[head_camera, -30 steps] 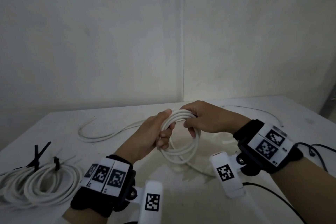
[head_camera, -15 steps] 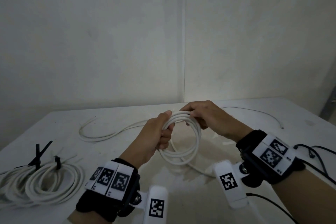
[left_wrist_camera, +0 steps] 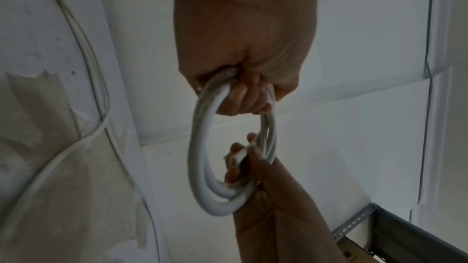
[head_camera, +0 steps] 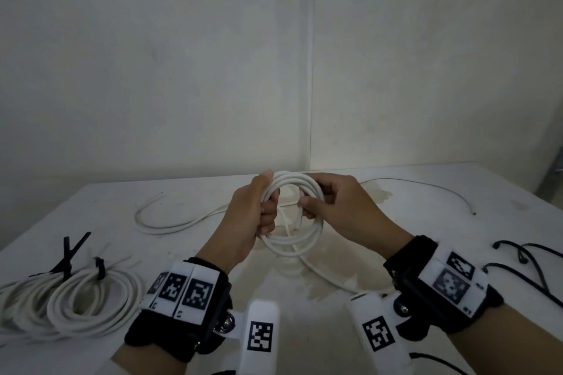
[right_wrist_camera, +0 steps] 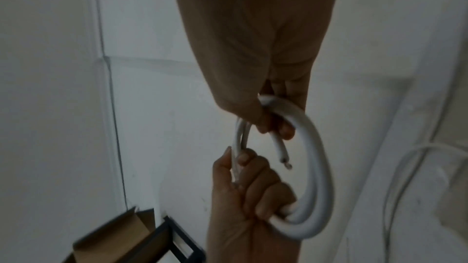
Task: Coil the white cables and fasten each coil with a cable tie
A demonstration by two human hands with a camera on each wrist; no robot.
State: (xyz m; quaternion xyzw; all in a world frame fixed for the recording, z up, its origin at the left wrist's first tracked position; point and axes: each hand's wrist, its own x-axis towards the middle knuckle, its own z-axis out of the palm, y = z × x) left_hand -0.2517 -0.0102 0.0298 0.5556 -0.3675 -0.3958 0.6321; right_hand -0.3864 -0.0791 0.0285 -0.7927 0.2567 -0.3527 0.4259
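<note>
A white cable coil (head_camera: 291,245) of a few loops is held upright above the table (head_camera: 396,210), between both hands. My left hand (head_camera: 268,207) grips the coil's left side in a fist, thumb on top. My right hand (head_camera: 309,201) pinches a strand at the coil's right side. In the left wrist view the left hand (left_wrist_camera: 243,95) clasps the coil (left_wrist_camera: 200,147) from above, with the right hand (left_wrist_camera: 240,157) below it. In the right wrist view the right hand (right_wrist_camera: 276,127) pinches a strand whose bare cable end (right_wrist_camera: 284,162) sticks out inside the coil (right_wrist_camera: 319,167); the left hand (right_wrist_camera: 253,193) holds the far side.
Two tied coils (head_camera: 76,304) with black cable ties (head_camera: 65,262) lie at the table's left. A loose white cable (head_camera: 170,225) curves behind the hands and a tail (head_camera: 329,278) trails to the right. A thin cable (head_camera: 426,186) and black wires (head_camera: 524,265) lie on the right.
My right hand has slid from over the top of the coil down to its right side and now pinches a strand. The left hand keeps its grip; the coil sits slightly higher.
</note>
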